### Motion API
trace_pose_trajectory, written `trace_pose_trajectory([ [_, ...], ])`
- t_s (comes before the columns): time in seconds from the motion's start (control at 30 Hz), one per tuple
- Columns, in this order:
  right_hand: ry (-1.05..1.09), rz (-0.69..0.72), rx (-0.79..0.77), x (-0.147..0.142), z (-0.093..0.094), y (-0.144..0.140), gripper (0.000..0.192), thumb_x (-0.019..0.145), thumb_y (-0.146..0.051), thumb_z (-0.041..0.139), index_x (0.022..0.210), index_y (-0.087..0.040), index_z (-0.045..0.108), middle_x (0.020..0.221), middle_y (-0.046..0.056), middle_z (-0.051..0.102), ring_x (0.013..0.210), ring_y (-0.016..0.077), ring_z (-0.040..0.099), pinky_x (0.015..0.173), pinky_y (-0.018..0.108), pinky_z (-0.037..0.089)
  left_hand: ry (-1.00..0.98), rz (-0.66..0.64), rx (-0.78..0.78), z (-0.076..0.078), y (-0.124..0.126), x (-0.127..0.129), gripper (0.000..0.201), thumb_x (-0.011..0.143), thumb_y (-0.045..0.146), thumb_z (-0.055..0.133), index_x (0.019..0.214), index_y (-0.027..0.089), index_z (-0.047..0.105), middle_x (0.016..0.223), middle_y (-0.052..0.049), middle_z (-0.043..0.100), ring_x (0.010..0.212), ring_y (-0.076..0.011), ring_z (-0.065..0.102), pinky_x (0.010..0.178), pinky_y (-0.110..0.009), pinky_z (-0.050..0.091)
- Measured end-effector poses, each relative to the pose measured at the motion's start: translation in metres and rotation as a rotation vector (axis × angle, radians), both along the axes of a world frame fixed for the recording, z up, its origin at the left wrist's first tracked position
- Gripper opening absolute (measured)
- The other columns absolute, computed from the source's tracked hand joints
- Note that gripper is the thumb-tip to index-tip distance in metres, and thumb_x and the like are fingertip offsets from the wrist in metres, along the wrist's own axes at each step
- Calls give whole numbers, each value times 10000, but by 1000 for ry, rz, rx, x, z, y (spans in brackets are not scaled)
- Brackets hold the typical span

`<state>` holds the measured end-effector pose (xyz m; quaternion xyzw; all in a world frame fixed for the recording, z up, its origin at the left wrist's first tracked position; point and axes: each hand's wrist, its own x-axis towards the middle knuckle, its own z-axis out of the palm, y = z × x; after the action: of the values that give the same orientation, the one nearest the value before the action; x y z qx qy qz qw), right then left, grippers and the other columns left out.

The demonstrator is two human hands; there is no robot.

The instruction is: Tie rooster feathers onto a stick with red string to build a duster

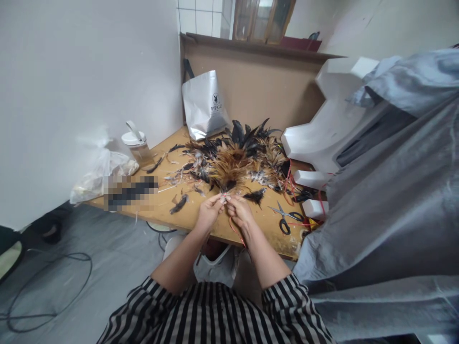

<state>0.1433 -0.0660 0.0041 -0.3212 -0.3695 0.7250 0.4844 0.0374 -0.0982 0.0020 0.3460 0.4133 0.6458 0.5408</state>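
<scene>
Meeting fingertip to fingertip above the near edge of the worktop (186, 217), the left hand (209, 212) and right hand (239, 210) pinch a small pale feather stub (224, 195) between them, both closed narrow on it. The stub sits at the point where the fingers touch; it is too small to tell which way its long axis runs. A red thread (234, 229) trails from under the right hand back toward the person. Just beyond the hands lies the feather pile (234, 157), brown and black, its plumes fanning outward from a tawny middle. Scissors (285, 217) lie to the right of the right hand, blades pointing away from the person, black handles nearer.
</scene>
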Motion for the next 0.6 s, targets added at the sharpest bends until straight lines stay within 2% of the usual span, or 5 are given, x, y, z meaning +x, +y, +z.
trace_pose_trajectory([
  [0.07,-64,-56,-32,-4,4,-3,265,560,-320,728,621,-145,539,386,-112,301,335,10,164,333,174,81,55,77,2,-6,2,1,385,633,322,690,958,117,661,616,0,588,474,-48,413,459,-190,317],
  [0.17,-181,-192,-70,-13,10,-7,276,551,-365,712,621,-159,542,349,-115,304,309,23,170,325,193,79,111,178,8,-13,4,2,365,648,316,672,959,126,666,588,1,582,482,-66,436,460,-196,331],
  [0.3,-259,-258,-41,-20,15,-11,293,547,-407,701,621,-158,566,360,-92,386,307,31,212,334,205,113,161,244,73,-15,3,4,307,653,295,662,924,149,676,750,-50,647,608,-108,538,543,-221,410],
  [0.47,-191,-253,-36,-17,11,-8,298,522,-370,725,579,-162,519,382,-83,428,306,26,233,335,199,114,69,209,58,-7,1,7,357,626,278,685,951,134,648,763,-53,648,607,-102,543,568,-224,424],
  [0.6,-113,-130,3,-11,4,-1,280,563,-361,711,645,-148,550,399,-68,455,312,31,271,330,184,158,-18,50,49,2,-3,10,325,655,322,668,909,120,644,657,-9,592,510,-59,462,489,-185,360],
])
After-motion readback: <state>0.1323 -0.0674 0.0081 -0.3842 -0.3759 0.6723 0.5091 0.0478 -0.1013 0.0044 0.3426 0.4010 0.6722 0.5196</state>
